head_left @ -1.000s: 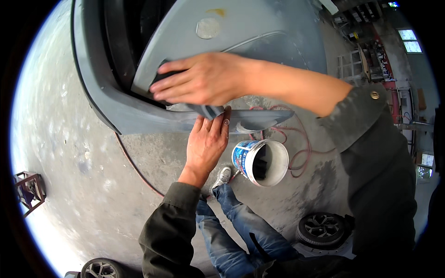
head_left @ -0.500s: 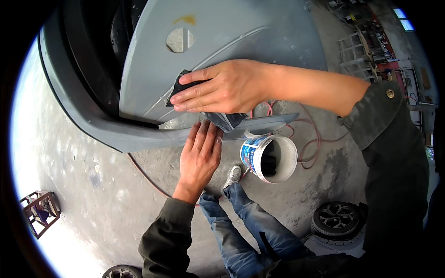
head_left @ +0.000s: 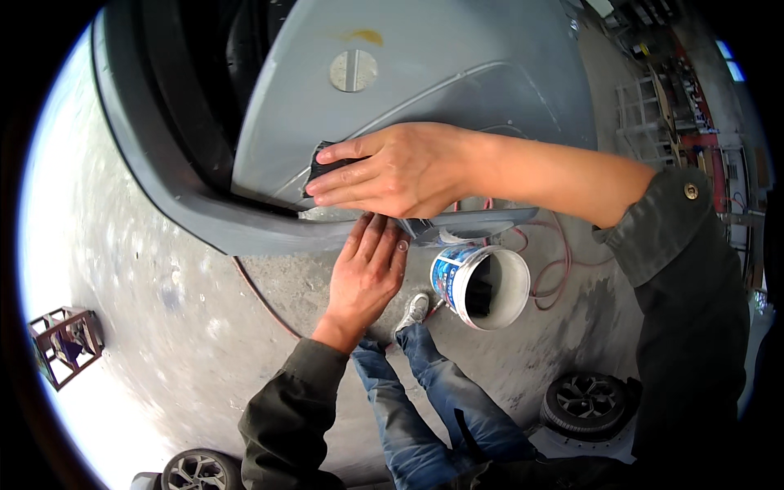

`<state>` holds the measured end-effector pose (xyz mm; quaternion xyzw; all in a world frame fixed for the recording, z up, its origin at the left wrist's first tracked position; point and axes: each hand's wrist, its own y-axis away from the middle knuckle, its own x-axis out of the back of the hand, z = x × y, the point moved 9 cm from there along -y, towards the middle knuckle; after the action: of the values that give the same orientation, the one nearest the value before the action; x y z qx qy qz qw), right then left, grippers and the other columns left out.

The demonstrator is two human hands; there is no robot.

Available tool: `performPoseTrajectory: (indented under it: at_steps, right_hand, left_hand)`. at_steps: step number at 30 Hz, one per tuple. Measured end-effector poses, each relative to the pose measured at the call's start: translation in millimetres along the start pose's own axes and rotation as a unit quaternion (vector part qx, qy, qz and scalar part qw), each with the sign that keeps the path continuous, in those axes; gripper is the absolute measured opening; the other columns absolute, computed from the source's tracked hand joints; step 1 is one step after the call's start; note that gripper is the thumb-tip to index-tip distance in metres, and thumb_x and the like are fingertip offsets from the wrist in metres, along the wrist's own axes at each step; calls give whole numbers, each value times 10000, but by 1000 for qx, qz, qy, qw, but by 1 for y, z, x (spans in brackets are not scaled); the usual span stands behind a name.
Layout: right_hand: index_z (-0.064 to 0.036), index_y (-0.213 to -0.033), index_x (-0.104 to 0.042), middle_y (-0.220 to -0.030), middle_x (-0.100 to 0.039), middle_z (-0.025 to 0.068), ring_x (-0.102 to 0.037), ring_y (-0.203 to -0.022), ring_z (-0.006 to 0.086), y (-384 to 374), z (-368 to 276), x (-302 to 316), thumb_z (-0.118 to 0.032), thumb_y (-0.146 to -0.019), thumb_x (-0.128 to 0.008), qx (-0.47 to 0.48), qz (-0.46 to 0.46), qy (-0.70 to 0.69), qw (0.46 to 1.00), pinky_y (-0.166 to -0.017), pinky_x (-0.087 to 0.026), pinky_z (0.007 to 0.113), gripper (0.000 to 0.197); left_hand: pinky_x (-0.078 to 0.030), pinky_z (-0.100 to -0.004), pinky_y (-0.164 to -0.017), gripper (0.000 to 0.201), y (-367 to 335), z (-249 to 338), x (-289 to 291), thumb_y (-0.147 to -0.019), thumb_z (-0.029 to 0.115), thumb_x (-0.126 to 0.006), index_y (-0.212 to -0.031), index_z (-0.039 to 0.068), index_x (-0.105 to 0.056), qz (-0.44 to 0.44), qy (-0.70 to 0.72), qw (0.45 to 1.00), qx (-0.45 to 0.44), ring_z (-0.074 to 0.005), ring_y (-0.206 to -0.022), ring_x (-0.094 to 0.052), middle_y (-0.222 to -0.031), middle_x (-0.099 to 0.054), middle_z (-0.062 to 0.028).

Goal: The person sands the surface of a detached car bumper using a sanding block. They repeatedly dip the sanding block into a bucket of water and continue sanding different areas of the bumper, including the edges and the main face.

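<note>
A grey car bumper (head_left: 302, 98) spans the upper part of the view, with a round hole and a raised crease line. My right hand (head_left: 392, 167) lies across it, fingers pressing a black sheet of sandpaper (head_left: 324, 167) against the surface by the crease. A loose end of the sheet hangs below the palm. Just under it, my left hand (head_left: 369, 261) rests with outstretched fingers on the bumper's lower lip; its fingertips are partly hidden beneath the right hand.
Below the bumper stands a white bucket (head_left: 508, 286) with dark pieces inside. A red hose (head_left: 563, 269) loops across the concrete floor. Wheels lie at lower right (head_left: 588, 402) and lower left (head_left: 200, 472). A metal frame (head_left: 67, 347) sits at far left; shelving lines the right.
The bumper has shifted rightward in view. My right hand with the sandpaper has slid left and down relative to the bumper's hole. The left hand stays on the lip.
</note>
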<state>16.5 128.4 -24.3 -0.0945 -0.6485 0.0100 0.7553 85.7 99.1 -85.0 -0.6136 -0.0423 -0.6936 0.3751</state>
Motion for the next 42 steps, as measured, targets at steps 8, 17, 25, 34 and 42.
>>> performPoseTrajectory:
  at_steps: [8,17,25,34,42]
  right_hand:
    - [-43,-1131,-753,-1372,-644,17,-503,-1369,142,-53,3,-10,-169,-838,-569,-46,24,59,997,-1234,-289,382,368]
    - [-77,-1431,-559,-1575,-454,-9,-323,-1504,123,-25,4,-9,-179,-881,-519,-77,-65,127,987,-1282,-176,412,561]
    - [-111,-1465,-529,-1601,-422,21,-341,-1502,147,-9,41,23,-158,-965,-427,-166,-35,86,982,-1255,-228,413,512]
    - [0,-1440,-524,-1591,-420,126,-314,-1521,267,29,43,45,-158,-947,-430,-284,-25,214,934,-1259,-189,453,526]
    - [37,-1463,-459,-1571,-400,229,-367,-1475,368,137,75,123,-60,-887,-508,-392,61,274,876,-1198,-279,499,587]
  left_hand:
    - [-506,-386,-956,527,1,4,-4,-827,93,-587,-1349,22,-604,-8,6,998,64,-269,-1210,-602,-1346,-603,-118]
    - [-497,-370,-926,516,4,0,-6,-843,86,-590,-1354,19,-602,-47,47,996,65,-227,-1047,-651,-1201,-657,-96]
    - [-445,-400,-1092,486,-1,-8,6,-822,106,-588,-1302,38,-622,12,27,998,53,-267,-1251,-562,-1294,-624,-93]
    - [-484,-391,-1007,431,-18,-15,-2,-796,80,-599,-1221,50,-665,24,84,995,47,-264,-1095,-601,-1165,-678,-77]
    - [-502,-397,-806,405,-22,-39,16,-741,189,-813,-1103,66,-681,4,71,992,103,-257,-914,-619,-970,-662,-57]
